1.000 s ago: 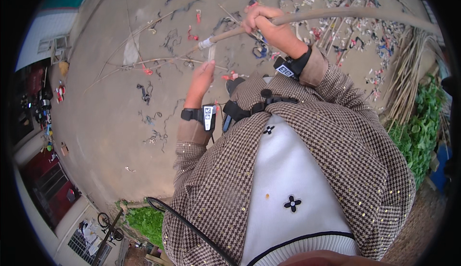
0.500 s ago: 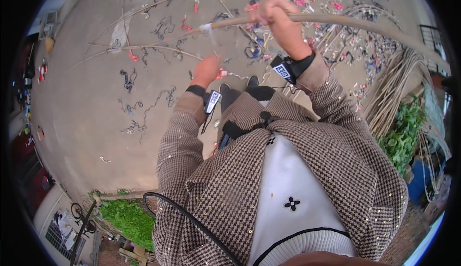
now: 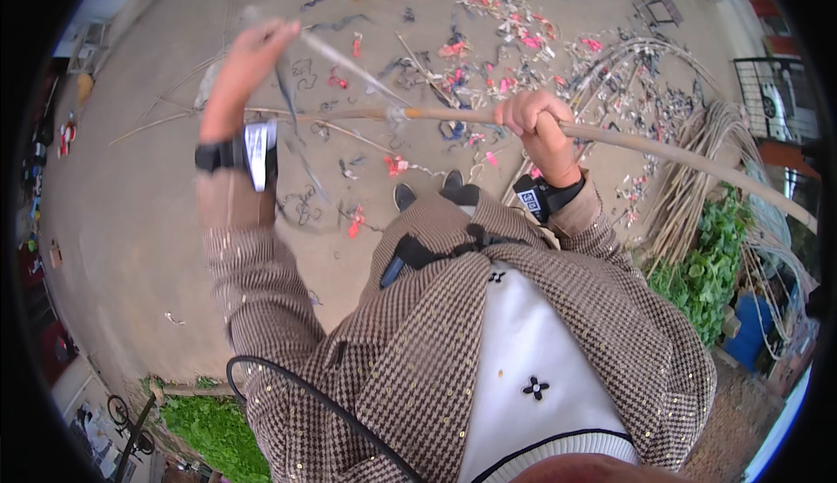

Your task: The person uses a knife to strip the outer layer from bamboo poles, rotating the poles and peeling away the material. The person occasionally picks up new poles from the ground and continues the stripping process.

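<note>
The pole [image 3: 663,153], held above the ground [image 3: 139,239], is gripped by the right hand [image 3: 534,115], a pale strip [image 3: 353,66] apparently being wrapped around it already, while a length seemingly not yet wrapped is stretched beyond the pole by the blurred, closed left hand [image 3: 261,45].

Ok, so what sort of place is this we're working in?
Most likely an outdoor yard: hard, bare ground littered with scraps, leafy plants growing at its edges, and a bundle of poles lying to the right.
</note>
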`<act>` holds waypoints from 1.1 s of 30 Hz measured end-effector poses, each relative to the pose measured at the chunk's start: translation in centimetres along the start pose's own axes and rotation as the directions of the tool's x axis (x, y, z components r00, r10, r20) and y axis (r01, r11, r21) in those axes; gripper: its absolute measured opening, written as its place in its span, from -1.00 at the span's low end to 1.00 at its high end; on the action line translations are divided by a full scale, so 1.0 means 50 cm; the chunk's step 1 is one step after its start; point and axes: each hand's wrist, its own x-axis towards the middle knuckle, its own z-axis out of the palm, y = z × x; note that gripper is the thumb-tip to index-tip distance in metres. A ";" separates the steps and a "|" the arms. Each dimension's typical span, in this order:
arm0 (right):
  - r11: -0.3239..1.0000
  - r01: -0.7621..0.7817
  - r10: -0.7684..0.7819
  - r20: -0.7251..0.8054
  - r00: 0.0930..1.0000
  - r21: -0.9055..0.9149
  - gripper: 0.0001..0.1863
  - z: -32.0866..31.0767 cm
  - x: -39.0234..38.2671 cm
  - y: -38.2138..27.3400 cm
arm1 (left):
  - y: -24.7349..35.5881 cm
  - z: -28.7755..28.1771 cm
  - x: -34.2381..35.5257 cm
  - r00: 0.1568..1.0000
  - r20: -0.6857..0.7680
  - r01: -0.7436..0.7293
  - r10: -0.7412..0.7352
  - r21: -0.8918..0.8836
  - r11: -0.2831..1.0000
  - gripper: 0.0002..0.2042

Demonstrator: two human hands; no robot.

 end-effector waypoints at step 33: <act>0.990 0.141 -0.134 -0.168 0.977 0.030 -0.83 -0.060 0.025 -0.097 | 0.047 0.602 -0.063 0.895 0.375 0.390 -0.242 -0.921 0.011 -0.51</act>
